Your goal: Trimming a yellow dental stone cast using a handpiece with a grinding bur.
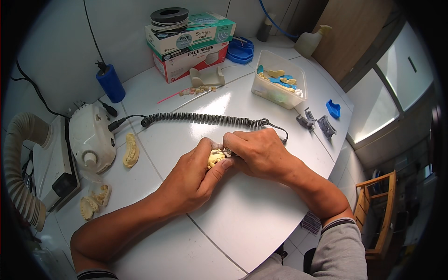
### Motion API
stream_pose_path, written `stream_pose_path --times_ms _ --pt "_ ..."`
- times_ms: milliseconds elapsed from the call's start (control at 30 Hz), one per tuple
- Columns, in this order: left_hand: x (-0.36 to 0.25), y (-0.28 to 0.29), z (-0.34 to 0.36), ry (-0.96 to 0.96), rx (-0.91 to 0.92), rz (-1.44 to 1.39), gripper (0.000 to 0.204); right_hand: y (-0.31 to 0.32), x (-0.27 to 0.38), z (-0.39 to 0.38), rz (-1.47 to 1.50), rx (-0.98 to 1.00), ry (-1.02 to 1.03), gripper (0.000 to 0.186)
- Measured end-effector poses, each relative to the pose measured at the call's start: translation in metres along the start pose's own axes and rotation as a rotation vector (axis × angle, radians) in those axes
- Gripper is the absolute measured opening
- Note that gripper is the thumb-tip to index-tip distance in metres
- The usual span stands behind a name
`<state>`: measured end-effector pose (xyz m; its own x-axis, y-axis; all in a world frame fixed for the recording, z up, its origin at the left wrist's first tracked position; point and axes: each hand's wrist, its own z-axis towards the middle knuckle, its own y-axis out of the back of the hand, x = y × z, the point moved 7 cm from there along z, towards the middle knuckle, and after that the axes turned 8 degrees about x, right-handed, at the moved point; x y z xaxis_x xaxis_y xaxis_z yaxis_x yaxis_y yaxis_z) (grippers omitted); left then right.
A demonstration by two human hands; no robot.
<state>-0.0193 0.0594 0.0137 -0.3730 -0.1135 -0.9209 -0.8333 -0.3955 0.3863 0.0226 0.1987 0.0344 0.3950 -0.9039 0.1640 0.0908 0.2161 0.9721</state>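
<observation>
Near the middle of the table, my left hand [189,175] is closed round a small pale yellow dental cast [215,159] with tooth shapes along it. My right hand [261,151] grips a rotary handpiece, mostly hidden by the fingers; its narrow dark tip [229,152] meets the cast's right side. A black coiled cord [200,118] runs from a white control box [91,137] with a knob to behind my right hand. Whitish dust coats the fingertips. My left thumb and right fingers almost touch.
At left lie a loose dental cast [131,150], more casts [88,206] and a ribbed suction hose [28,135]. Behind stand a blue cylinder [111,83], stacked mask boxes [191,60] and a plastic tub [280,93] of casts. Grey articulator parts [325,127] sit near the right edge.
</observation>
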Motion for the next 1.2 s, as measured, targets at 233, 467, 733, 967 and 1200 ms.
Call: stream_pose_path --times_ms 233,467,733,967,1200 --pt "-0.0010 0.0006 0.0002 0.005 0.012 0.009 0.032 -0.0008 0.0000 -0.0002 0.008 -0.011 0.012 0.029" --pt "-0.0010 0.0010 0.0005 0.008 0.009 0.005 0.031 -0.0005 -0.0002 -0.0002 0.003 -0.009 0.008 0.029" --pt "-0.0007 0.0012 0.0013 -0.002 0.008 -0.014 0.030 0.0003 0.0001 -0.0005 -0.019 -0.005 0.000 0.031" --pt "0.0003 0.0006 0.0013 -0.020 -0.003 -0.070 0.031 0.0010 -0.0018 -0.0011 -0.013 -0.014 0.000 0.034" --pt "0.0023 -0.0006 0.0016 -0.039 -0.004 -0.095 0.032 0.0034 -0.0009 -0.0007 -0.021 -0.016 -0.001 0.036"
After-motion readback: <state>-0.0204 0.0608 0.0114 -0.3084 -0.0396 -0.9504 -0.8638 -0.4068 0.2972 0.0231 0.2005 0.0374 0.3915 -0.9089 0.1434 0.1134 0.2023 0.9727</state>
